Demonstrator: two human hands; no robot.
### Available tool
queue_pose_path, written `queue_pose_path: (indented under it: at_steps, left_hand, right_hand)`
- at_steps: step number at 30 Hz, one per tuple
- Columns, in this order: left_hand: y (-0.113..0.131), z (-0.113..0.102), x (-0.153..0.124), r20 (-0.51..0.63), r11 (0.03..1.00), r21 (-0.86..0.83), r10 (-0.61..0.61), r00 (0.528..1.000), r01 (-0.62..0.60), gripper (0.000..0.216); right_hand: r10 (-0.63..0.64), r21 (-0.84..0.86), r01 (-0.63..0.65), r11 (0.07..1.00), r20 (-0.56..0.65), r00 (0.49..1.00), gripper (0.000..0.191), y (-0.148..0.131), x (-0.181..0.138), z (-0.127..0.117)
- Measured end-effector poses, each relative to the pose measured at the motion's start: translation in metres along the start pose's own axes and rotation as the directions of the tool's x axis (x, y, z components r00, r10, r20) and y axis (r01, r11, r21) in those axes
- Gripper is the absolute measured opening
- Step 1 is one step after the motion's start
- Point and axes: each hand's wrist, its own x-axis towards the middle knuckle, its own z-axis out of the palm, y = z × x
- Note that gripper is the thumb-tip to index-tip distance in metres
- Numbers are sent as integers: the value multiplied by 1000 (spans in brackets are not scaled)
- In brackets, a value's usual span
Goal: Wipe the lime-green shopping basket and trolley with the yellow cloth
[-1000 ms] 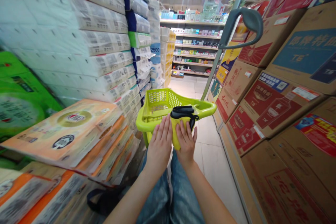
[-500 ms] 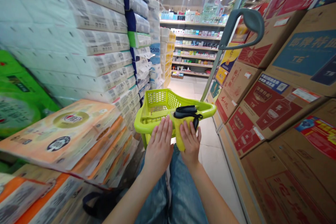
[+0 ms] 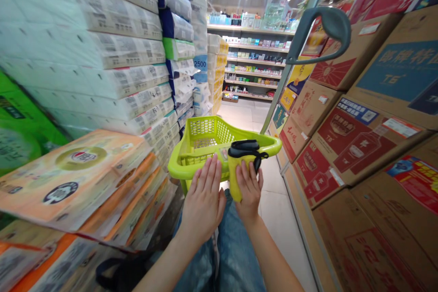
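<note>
A lime-green shopping basket [image 3: 193, 171] with perforated sides stands in front of my knees. Its long pole carries a grey loop handle [image 3: 320, 36] at upper right. My left hand [image 3: 205, 196] lies flat by the near rim, fingers straight and side by side, holding nothing; I cannot tell whether the fingertips touch the rim. In my right hand [image 3: 249, 189] is a yellow drawstring pouch [image 3: 235, 173] with a black top and cord. The fingers lie across its front, and the pouch is upright against the basket's near side. Whatever it contains is hidden.
Wrapped tissue packs [image 3: 137, 50] rise in a tall stack on the left, with orange packs [image 3: 78, 164] lower and nearer. Printed cartons [image 3: 356, 132] line the right side. Shelves of small goods [image 3: 255, 57] stand at the aisle's end, beyond pale floor tiles [image 3: 278, 205].
My left hand has shifted slightly left and down. The pouch has dropped a little with my right hand, and the basket's near left corner has swung slightly left.
</note>
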Motion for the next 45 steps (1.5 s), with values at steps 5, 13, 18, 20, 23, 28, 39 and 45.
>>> queue_pose_path:
  at_steps: [5, 13, 18, 20, 23, 28, 39, 45]
  left_hand:
    - [0, 0, 0, 4, 1000, -11, -1, 1000, 1, 64]
    - [2, -1, 0, -2, 999, -34, -11, 1000, 11, 66]
    - [1, -2, 0, 0, 999, -45, -10, 1000, 10, 66]
    - [2, -3, 0, 13, 999, -44, -12, 1000, 13, 66]
    - [2, -4, -1, 31, 999, -39, -15, 999, 16, 67]
    - [1, -5, -2, 37, 1000, -27, -8, 999, 9, 69]
    - [0, -4, -1, 74, 999, -41, -3, 997, 6, 79]
    - [0, -5, -2, 57, 998, -63, -7, 998, 11, 75]
  right_hand:
    - [-68, -44, 67, 997, -5, 998, 57, 22, -5, -2]
    - [66, -19, -66, 998, -24, 998, 57, 6, -6, 1]
    - [-65, -29, 66, 997, 40, 997, 54, 5, -7, -3]
    - [-4, -58, 3, 998, -11, 1000, 55, 21, -6, -3]
    - [171, -59, -177, 982, -93, 981, 55, 38, -2, 0]
    - [143, -5, -143, 990, -37, 989, 57, 6, -2, 3]
    - [172, -55, -175, 983, -45, 984, 55, 35, -4, -4]
    - [164, 3, -165, 986, -49, 985, 58, 8, -4, 4]
